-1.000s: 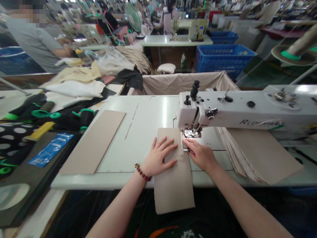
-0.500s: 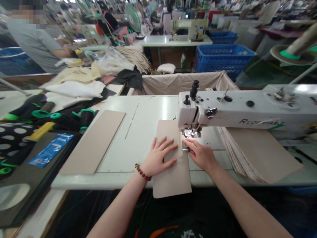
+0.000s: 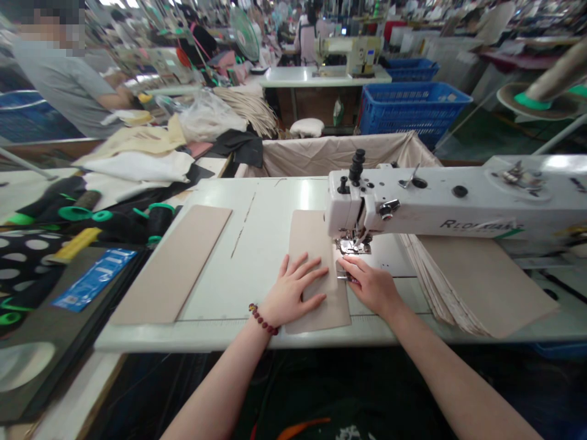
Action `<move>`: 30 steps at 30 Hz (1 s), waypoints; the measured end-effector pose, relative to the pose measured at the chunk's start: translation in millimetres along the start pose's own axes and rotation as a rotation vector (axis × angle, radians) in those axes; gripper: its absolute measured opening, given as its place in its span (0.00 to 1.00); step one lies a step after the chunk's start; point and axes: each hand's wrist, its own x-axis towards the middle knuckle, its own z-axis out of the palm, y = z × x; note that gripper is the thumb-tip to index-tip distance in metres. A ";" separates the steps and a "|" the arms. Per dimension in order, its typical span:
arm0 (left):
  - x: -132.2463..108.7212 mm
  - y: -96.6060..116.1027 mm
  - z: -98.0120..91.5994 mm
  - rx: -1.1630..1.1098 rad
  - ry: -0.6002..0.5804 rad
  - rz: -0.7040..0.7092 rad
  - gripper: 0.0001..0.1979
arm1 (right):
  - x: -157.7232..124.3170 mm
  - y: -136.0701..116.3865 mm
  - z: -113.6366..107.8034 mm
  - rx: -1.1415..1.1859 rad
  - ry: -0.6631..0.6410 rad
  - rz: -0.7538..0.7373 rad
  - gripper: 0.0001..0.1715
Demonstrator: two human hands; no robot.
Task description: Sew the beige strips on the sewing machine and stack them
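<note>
A long beige fabric strip (image 3: 312, 238) lies on the white sewing table (image 3: 266, 208), its right edge under the presser foot (image 3: 352, 245) of a white sewing machine (image 3: 440, 201). My left hand (image 3: 293, 290) lies flat on the strip with fingers spread, a bead bracelet at the wrist. My right hand (image 3: 373, 284) rests at the strip's right edge just in front of the presser foot, fingers pressed down on the fabric.
A second beige strip (image 3: 177, 263) lies to the left. A stack of beige pieces (image 3: 477, 281) sits right under the machine arm. Thread cones (image 3: 92, 214) and cloth piles crowd the left table. A person in grey stands at far left; blue crates (image 3: 413, 104) behind.
The strip has fed away from me under the presser foot: its near end, hanging over the table edge before, now lies on the table. Both hands stay in place.
</note>
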 end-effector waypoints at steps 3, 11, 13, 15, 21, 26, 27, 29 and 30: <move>-0.1 -0.1 0.4 -0.002 0.002 0.002 0.28 | -0.1 0.4 0.4 0.000 0.005 -0.002 0.31; -1.0 0.2 0.2 -0.004 -0.006 0.004 0.27 | -0.7 1.7 1.8 0.008 0.009 -0.001 0.31; -1.0 0.6 0.0 -0.003 -0.010 0.003 0.27 | -1.1 1.8 1.8 0.013 0.013 -0.004 0.30; -0.8 0.8 -0.2 -0.002 -0.012 0.002 0.27 | -1.4 1.8 1.6 0.017 0.016 -0.008 0.30; -0.7 0.3 0.3 0.006 -0.014 0.002 0.27 | -1.0 1.9 1.5 0.014 0.019 -0.011 0.30; -0.9 -0.4 1.4 0.019 -0.006 0.004 0.28 | -1.0 2.5 2.3 -0.002 0.015 -0.012 0.30; -0.7 -0.3 1.8 0.025 -0.006 0.004 0.28 | -1.1 2.6 2.4 -0.004 0.016 -0.012 0.30; -0.2 0.1 2.8 0.040 -0.013 0.003 0.29 | -1.2 2.8 2.6 -0.005 0.017 -0.017 0.30; 0.2 0.3 3.5 0.049 -0.018 0.002 0.30 | -1.1 2.9 2.7 -0.004 0.020 -0.017 0.30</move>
